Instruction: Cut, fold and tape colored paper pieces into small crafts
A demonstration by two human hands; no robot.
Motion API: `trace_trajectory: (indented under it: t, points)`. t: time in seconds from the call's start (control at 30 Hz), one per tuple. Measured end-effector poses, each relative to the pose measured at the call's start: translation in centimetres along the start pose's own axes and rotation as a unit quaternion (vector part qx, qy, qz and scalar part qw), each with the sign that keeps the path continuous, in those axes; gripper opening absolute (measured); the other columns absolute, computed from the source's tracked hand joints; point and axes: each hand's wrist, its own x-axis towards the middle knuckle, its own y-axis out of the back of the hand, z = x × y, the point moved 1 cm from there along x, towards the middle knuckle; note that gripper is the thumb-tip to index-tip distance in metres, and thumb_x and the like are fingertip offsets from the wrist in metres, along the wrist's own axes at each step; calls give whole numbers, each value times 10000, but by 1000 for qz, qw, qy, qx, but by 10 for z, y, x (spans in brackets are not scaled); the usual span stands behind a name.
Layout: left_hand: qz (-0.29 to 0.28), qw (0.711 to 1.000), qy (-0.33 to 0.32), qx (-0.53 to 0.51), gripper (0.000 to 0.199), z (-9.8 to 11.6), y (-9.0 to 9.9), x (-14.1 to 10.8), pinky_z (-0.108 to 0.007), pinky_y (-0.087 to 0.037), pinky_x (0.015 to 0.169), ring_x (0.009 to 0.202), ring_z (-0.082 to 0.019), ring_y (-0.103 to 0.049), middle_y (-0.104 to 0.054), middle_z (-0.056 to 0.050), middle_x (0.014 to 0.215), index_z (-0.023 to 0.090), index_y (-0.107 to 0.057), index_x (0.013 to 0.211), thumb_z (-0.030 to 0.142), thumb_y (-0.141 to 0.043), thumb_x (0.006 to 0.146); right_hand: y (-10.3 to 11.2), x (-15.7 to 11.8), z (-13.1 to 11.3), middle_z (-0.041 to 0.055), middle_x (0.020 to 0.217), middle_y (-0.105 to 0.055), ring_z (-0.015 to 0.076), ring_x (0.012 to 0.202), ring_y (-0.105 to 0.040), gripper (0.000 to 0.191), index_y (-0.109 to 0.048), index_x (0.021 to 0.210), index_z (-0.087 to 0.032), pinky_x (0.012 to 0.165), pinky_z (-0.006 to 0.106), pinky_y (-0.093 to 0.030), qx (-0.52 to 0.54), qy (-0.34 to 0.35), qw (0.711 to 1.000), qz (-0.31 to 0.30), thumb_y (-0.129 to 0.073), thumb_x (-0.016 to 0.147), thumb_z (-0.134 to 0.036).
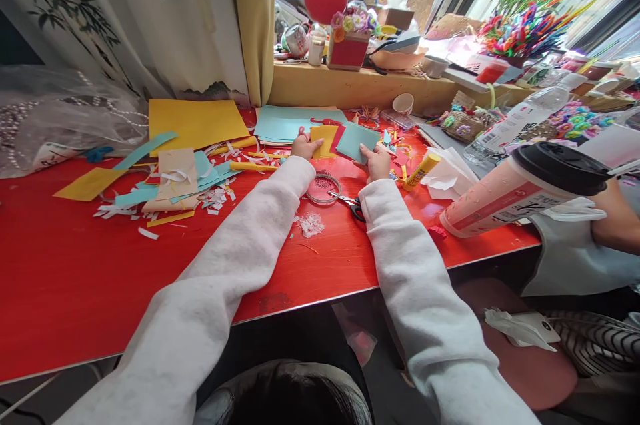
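My left hand (304, 147) pinches the left edge of a yellow paper piece (324, 138) above the red table (75, 278). In my right hand (376, 162) is a blue-green paper square (357, 141), gripped by its lower right corner. A strip of red paper (338, 137) shows between the two; whether the pieces are joined, I cannot tell. Below my hands lies a clear ring (324, 189), perhaps a tape roll, with the blades of black-handled scissors (356, 209) across its edge. White paper shreds (311, 225) are heaped nearer me. A yellow glue stick (423, 171) is right of my right hand.
Yellow paper (197, 123), light-blue sheets (295, 123) and scraps (175, 175) cover the back left. On the right stand a pink cup with black lid (515, 191) and a leaning water bottle (523, 119). Another person's arm (617, 211) is at far right. Crafts crowd the windowsill (305, 83).
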Motion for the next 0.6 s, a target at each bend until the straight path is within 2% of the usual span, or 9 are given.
trace_trajectory:
  t: [0.1,0.23,0.4,0.5,0.6]
  points:
    - [10,1000,12,-6,260,4,-1,-4,-345,-484,878,936,-199,-603,-671,-60,884,108,-600,900,103,-586,640,1,1,1,22,927,-612,140,752,-605,263,-566,873,-173,610,308,-589,3,1,1000,9,-634,641,-277]
    - [-10,999,43,-17,207,9,-7,-13,-343,-511,828,866,-179,-622,-667,-44,851,115,-587,896,95,-526,699,-4,-3,0,5,867,-612,125,732,-591,201,-580,831,-182,602,299,-591,1,-19,999,-26,-632,645,-241]
    - [-58,998,36,-7,229,9,-13,-17,-347,-517,811,876,-200,-622,-666,-52,856,117,-584,893,181,-618,676,-7,-4,2,17,901,-608,136,745,-598,197,-599,831,-185,625,334,-594,6,-23,998,-65,-638,644,-232]
    - [-39,998,43,11,257,6,-11,-14,-323,-515,811,892,-190,-614,-663,-48,855,119,-580,907,161,-632,660,-5,-3,3,21,901,-611,140,752,-596,239,-606,863,-191,636,339,-591,-1,-17,997,-69,-647,634,-246]
    - [-5,999,34,31,325,2,-7,-7,-309,-518,791,853,-164,-618,-646,-43,854,129,-549,1017,113,-575,694,-3,-3,2,13,881,-613,132,744,-584,272,-605,876,-202,610,306,-587,-11,-12,999,-44,-656,618,-269]
